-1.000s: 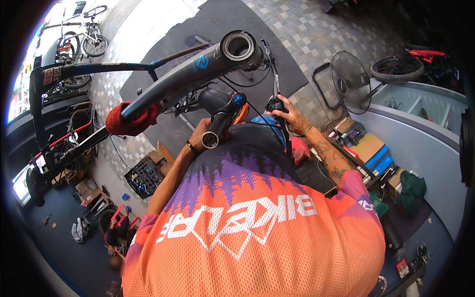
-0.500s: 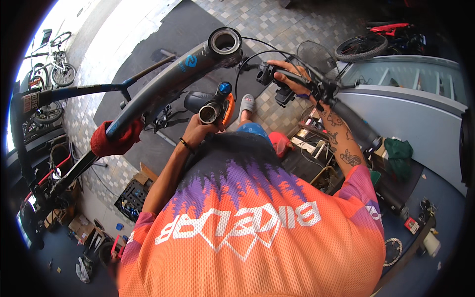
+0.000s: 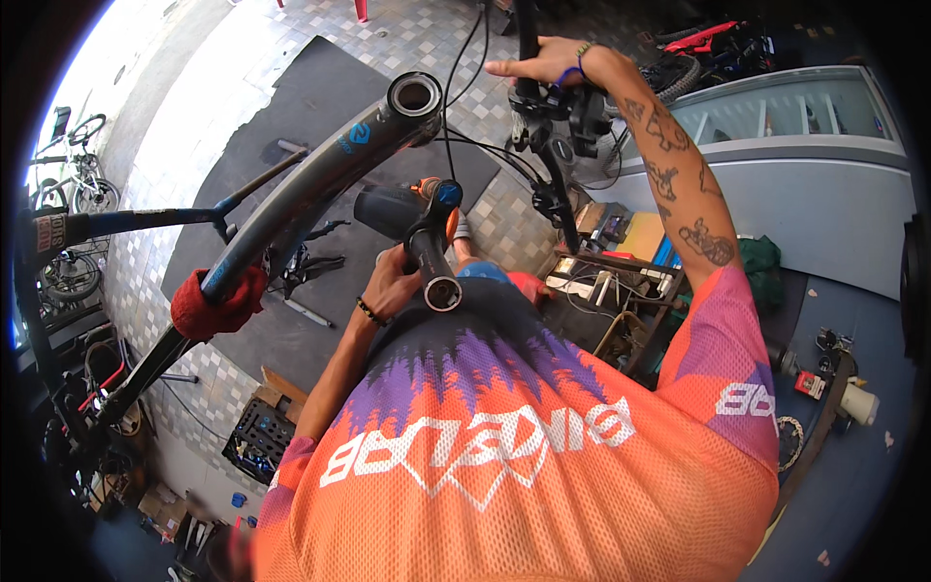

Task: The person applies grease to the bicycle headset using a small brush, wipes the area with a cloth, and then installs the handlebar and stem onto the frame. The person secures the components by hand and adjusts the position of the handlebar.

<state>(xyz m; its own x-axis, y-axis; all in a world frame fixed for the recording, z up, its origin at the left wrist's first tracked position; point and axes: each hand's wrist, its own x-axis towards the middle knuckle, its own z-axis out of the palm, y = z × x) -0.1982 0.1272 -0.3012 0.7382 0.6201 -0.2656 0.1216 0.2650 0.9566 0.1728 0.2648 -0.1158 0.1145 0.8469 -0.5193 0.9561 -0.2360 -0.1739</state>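
My left hand (image 3: 393, 281) is closed on a bicycle suspension fork (image 3: 427, 247) just in front of my shirt. Its dark steerer tube points toward me, showing its round open end, and a blue cap tops the crown. Farther out to the right, my right hand (image 3: 553, 63) is on a black handlebar (image 3: 551, 175) with levers and cables, thumb stretched to the left; its other fingers are partly hidden. To the left of the fork stands a dark grey bike frame (image 3: 310, 184), its bare head tube (image 3: 417, 94) facing up. A red cloth (image 3: 218, 301) wraps the frame's lower part.
A black mat (image 3: 339, 73) lies on the tiled floor. To the right stand a grey chest with a glass top (image 3: 776, 209) and a crate of tools and parts (image 3: 621, 281). A black tool case (image 3: 260, 436) sits lower left. Other bikes (image 3: 82, 160) stand far left.
My right hand has carried the handlebar away from me and swung it more upright. My left hand has tipped the fork, bringing its steerer end nearer me and slightly right.
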